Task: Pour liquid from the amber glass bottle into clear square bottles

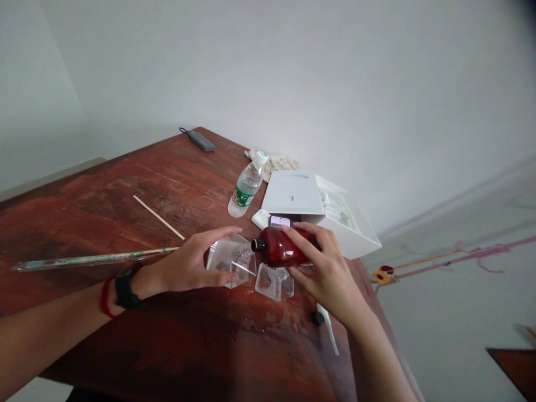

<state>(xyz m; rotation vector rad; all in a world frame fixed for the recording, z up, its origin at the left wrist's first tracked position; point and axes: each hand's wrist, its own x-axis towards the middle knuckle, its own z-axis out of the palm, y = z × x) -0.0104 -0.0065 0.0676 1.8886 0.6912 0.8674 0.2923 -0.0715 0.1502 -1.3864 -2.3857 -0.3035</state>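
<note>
From my remote seat I see a wide black strap [128, 289] at the wrist of the left hand [186, 265], a narrower red band [105, 298] just beside its near edge; the right forearm [372, 335] is bare.

From my remote feed I see a scuffed reddish-brown wooden table [96, 201]. Behind the table rises a plain off-white wall [251, 67], meeting a second pale wall [25, 84] left of the table's far corner. Soft, dim light [355, 84] covers both.
</note>
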